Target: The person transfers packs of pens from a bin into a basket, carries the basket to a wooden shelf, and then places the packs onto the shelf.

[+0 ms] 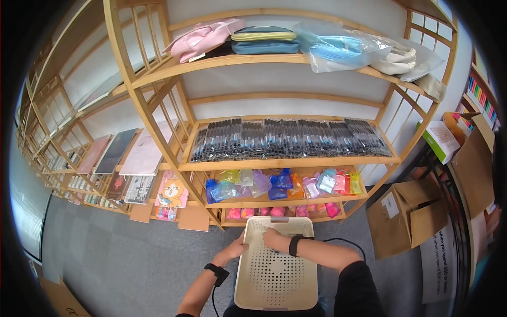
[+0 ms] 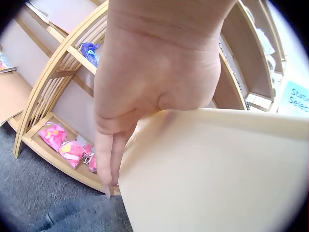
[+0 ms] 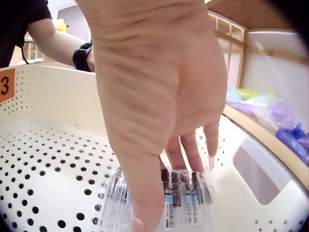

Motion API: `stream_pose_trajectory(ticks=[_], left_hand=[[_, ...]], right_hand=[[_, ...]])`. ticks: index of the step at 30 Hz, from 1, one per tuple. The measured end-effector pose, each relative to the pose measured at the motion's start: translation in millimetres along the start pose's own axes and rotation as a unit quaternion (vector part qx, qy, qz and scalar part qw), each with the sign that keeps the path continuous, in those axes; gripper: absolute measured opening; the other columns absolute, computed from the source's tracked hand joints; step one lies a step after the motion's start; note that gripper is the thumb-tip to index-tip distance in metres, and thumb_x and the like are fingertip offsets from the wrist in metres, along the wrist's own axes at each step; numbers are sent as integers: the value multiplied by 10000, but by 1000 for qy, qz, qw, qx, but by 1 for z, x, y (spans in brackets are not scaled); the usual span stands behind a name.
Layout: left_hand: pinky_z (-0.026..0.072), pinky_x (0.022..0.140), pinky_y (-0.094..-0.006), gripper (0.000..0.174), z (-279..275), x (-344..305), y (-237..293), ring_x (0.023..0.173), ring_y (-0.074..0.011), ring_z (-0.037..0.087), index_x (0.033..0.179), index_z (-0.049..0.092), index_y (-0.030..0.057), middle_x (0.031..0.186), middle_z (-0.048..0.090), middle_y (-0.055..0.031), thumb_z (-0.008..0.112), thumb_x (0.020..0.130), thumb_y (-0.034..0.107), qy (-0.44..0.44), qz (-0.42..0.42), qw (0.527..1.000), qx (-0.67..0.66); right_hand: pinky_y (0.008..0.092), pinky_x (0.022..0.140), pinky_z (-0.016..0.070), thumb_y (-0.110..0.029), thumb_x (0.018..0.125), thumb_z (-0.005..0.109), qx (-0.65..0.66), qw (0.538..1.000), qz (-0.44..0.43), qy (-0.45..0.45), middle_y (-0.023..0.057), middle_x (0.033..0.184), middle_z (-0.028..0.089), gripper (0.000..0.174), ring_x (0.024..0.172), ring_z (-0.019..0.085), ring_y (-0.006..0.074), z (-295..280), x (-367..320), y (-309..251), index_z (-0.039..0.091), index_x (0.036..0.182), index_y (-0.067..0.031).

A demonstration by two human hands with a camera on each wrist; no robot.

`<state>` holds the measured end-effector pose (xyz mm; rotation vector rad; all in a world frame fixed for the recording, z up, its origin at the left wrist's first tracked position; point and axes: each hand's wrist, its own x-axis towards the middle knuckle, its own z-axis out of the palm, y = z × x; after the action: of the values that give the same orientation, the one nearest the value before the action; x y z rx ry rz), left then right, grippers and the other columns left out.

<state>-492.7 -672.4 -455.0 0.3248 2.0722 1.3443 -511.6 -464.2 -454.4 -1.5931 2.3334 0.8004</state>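
A cream plastic basket (image 1: 302, 226) with a perforated floor is held in front of the body. At its left side my left hand (image 1: 235, 248) grips the rim. In the left wrist view that hand's fingers (image 2: 106, 154) reach down along the basket wall (image 2: 212, 169), while the thumb is hidden. Inside the basket's far end, my right hand (image 1: 274, 240) holds a clear-wrapped pack of black pens (image 3: 188, 203). Its thumb (image 3: 145, 203) lies over the pack, with the other fingers behind. The pack is close over the perforated floor.
A wooden shelf rack (image 1: 296, 165) stands ahead, bearing rows of packed pens (image 1: 296, 138). Colourful pouches (image 1: 282, 179) lie below, pencil cases (image 1: 264, 42) above. An open cardboard box (image 1: 393, 222) stands at right. A black cable (image 1: 346, 240) runs past the basket.
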Motion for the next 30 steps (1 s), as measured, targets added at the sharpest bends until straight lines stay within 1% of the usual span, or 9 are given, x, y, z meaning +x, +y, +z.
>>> stream_pose_trajectory(ticks=[7,11,16,18,24,25,27,28,30], left_hand=[[271,1085,-363,776,0,2,9,1342,-325,329,1488,92,92,1427,352,-238,448,799,84,-9,47,999,-2],[270,1082,-350,773,3,6,8,1351,-297,313,1488,89,85,1447,329,-218,438,800,44,-3,58,998,-20],[283,1074,-344,779,-1,7,10,1341,-283,326,1490,80,85,1445,333,-213,440,801,39,-15,51,998,-32],[287,1072,-344,783,-3,9,4,1337,-282,331,1490,77,85,1444,333,-213,445,801,43,-24,51,998,-18],[235,1104,-340,813,-1,9,-5,1369,-248,261,1488,97,61,1481,276,-169,440,754,-3,-27,42,995,-88],[238,1103,-337,808,-3,6,0,1365,-251,271,1488,102,62,1478,284,-172,445,759,4,-25,30,997,-64],[241,1102,-335,803,-5,1,6,1362,-255,281,1487,106,63,1475,292,-175,450,763,10,-24,19,999,-39],[248,1098,-336,797,-4,0,8,1356,-259,295,1487,107,63,1467,307,-179,454,771,21,-17,12,999,-25],[255,1094,-337,791,-5,0,7,1350,-264,309,1487,107,62,1458,323,-183,459,779,32,-9,7,1000,-12]], right_hand=[[565,882,430,-182,808,624,-80,968,-10,-236,97,1053,675,227,968,631,276,-2,-9,-15,708,1011,-127],[584,846,457,-239,765,659,-48,948,26,-313,61,988,691,312,912,639,326,-17,-22,-4,695,1030,-79],[439,628,527,-153,700,658,204,971,99,78,134,744,684,205,689,668,263,-73,-104,66,723,869,-57],[395,581,501,-160,710,684,338,934,50,100,164,717,662,243,651,653,272,-94,-134,102,709,929,-58],[283,637,495,-177,854,669,703,618,195,293,76,912,692,260,796,649,149,-134,-211,147,634,1028,12],[283,637,495,-177,854,669,701,619,195,295,76,912,692,260,796,649,149,-134,-213,151,634,1028,12],[280,651,529,-134,886,630,768,434,259,394,54,968,666,231,826,649,147,-144,-219,161,608,1076,-6],[280,651,529,-134,886,630,767,434,259,395,54,968,666,231,826,649,147,-150,-218,165,608,1076,-6],[321,690,570,-121,902,602,790,285,183,511,75,1000,649,221,837,648,153,-164,-212,176,581,1083,2]])
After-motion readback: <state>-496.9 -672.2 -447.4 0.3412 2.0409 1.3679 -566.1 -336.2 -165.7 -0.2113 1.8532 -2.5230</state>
